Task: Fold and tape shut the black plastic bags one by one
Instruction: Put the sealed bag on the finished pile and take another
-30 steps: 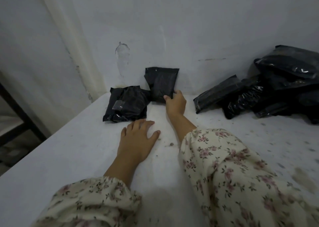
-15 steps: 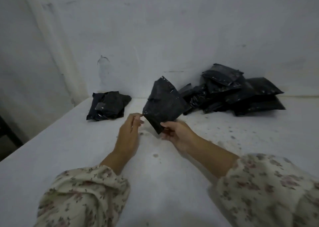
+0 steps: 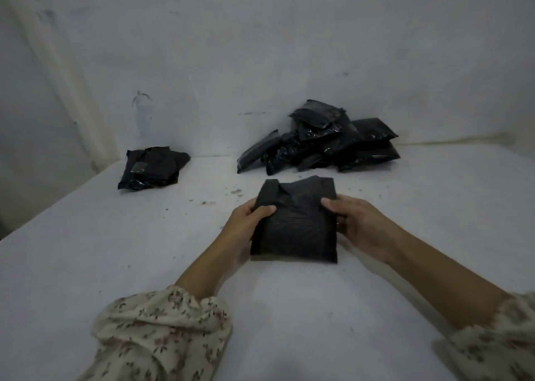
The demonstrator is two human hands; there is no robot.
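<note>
A black plastic bag (image 3: 295,224) is held flat in front of me, just above the white surface (image 3: 115,250). My left hand (image 3: 246,224) grips its left edge, thumb on top. My right hand (image 3: 359,224) grips its right edge the same way. The bag's far end is folded over, with creased flaps along the top. A pile of several black bags (image 3: 321,140) lies against the wall behind it. One taped black bag (image 3: 152,168) with a small clear patch on it rests at the back left.
The white surface ends at a left edge that runs diagonally toward the near left. White walls close off the back and the left. Small dark specks dot the surface between the bags.
The bag went from standing by the wall, to tilted in the air, to level between both hands in front of me. My left hand left the surface and took the bag's left edge.
</note>
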